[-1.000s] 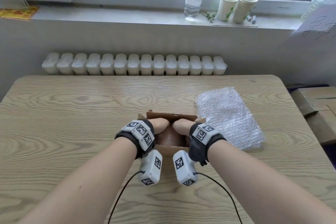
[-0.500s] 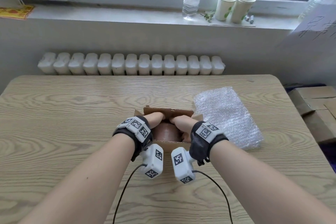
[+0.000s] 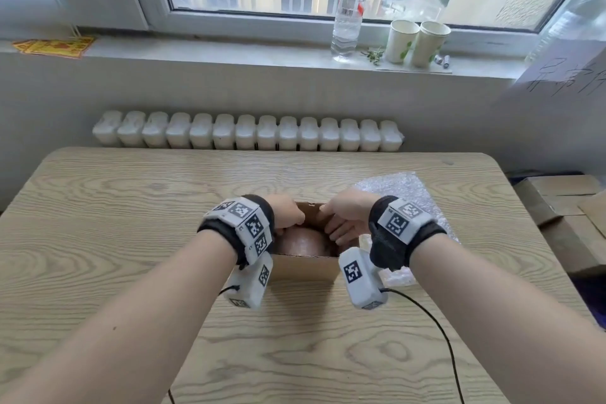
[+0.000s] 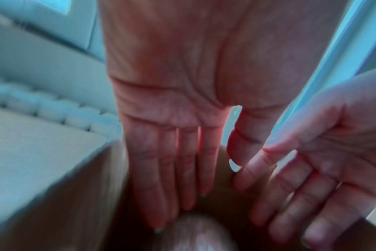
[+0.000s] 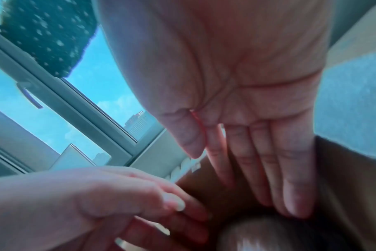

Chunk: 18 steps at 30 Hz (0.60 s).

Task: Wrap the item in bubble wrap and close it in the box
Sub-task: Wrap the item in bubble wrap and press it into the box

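Matt cardboard box [image 3: 305,267], wood-grain table [image 3: 131,213]

Brown item [image 3: 303,241] in tan box [image 3: 305,267], pale wood-grain table [image 3: 131,239], black-and-white checkered wrist markers [image 3: 249,223].

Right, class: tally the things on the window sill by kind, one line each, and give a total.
Clear plastic bottle: 1
Paper cups: 2
Yellow printed paper: 1
Small cylinders, possibly batteries: 2
Green sprig: 1
Total: 7
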Motion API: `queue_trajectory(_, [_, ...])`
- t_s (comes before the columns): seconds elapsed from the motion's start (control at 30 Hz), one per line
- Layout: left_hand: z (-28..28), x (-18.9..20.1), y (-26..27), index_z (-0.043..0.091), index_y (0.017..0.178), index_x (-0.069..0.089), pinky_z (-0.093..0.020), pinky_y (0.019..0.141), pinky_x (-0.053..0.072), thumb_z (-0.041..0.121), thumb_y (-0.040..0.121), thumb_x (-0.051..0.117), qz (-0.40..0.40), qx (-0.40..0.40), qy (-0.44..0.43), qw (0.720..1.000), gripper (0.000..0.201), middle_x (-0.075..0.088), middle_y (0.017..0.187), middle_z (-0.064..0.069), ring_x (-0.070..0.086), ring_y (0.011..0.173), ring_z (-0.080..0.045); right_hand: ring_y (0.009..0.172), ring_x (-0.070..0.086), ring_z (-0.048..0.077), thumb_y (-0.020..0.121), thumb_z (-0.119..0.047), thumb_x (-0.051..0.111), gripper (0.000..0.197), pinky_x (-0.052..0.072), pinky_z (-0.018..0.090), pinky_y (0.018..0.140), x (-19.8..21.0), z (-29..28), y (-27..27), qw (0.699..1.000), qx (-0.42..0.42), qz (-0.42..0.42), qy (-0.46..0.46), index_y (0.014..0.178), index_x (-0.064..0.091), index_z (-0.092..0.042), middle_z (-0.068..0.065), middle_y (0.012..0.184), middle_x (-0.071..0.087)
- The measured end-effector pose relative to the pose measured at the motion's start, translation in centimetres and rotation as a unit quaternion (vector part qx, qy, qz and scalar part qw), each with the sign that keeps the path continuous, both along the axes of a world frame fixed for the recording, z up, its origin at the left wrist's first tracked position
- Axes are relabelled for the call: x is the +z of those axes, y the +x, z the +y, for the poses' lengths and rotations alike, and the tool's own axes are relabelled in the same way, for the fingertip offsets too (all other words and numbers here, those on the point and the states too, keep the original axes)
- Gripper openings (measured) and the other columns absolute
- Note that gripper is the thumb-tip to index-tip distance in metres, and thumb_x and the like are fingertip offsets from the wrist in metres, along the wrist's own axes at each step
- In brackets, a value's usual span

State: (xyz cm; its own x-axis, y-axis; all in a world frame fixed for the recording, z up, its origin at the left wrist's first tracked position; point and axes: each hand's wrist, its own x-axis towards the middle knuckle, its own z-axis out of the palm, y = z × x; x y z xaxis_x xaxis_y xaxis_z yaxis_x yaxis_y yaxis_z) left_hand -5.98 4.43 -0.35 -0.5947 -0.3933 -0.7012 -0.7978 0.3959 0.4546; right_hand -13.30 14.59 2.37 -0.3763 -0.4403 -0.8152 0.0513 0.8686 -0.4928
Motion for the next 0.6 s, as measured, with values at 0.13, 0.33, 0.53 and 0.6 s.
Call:
queue_trajectory(0.13, [0.6, 5.0, 0.4, 0.005, 0.100, 0.067, -0.031, 0.071, 0.056, 0.010, 0.093, 0.046, 0.119, 0.020, -0.071, 0.990, 0.023, 0.067, 0.088, -0.008, 0.063, 0.072, -0.020, 0.093, 0.064, 0.026, 0.098, -0.014, 0.045, 0.032, 0.054, 0.029, 0.078, 2.7, 0.9, -2.2, 0.996, 0.012, 0.056, -0.075, 0.124, 0.056, 0.001, 0.020, 0.115, 0.066])
queue_trajectory(0.33, [2.6, 7.2, -2.0, 0.017, 0.094, 0.074, -0.031, 0.089, 0.053, 0.015, 0.086, 0.051, 0.268, -0.001, -0.208, 0.941, 0.023, 0.072, 0.097, -0.001, 0.066, 0.097, -0.018, 0.083, 0.063, 0.021, 0.096, -0.014, 0.049, 0.025, 0.051, 0.026, 0.070, 5.0, 4.4, -4.4, 0.976, 0.018, 0.173, -0.134, 0.114, 0.064, -0.003, 0.010, 0.096, 0.066])
queue_trajectory(0.53, [7.1, 8.1, -5.6, 0.017, 0.106, 0.071, -0.029, 0.095, 0.050, 0.012, 0.088, 0.051, 0.375, -0.022, -0.214, 0.902, 0.026, 0.072, 0.110, 0.002, 0.065, 0.105, -0.015, 0.082, 0.063, 0.019, 0.094, -0.012, 0.050, 0.020, 0.050, 0.027, 0.068, 4.9, 9.8, -9.0, 0.957, -0.052, 0.248, -0.145, 0.104, 0.067, -0.008, 0.008, 0.092, 0.067])
queue_trajectory(0.6, [8.4, 7.6, -7.0, 0.017, 0.109, 0.069, -0.027, 0.096, 0.047, 0.012, 0.089, 0.051, 0.386, -0.043, -0.226, 0.893, 0.028, 0.069, 0.114, 0.002, 0.062, 0.109, -0.015, 0.079, 0.062, 0.018, 0.094, -0.011, 0.050, 0.021, 0.047, 0.025, 0.063, 4.0, 11.6, -10.6, 0.955, -0.076, 0.251, -0.136, 0.104, 0.067, -0.007, 0.008, 0.091, 0.067])
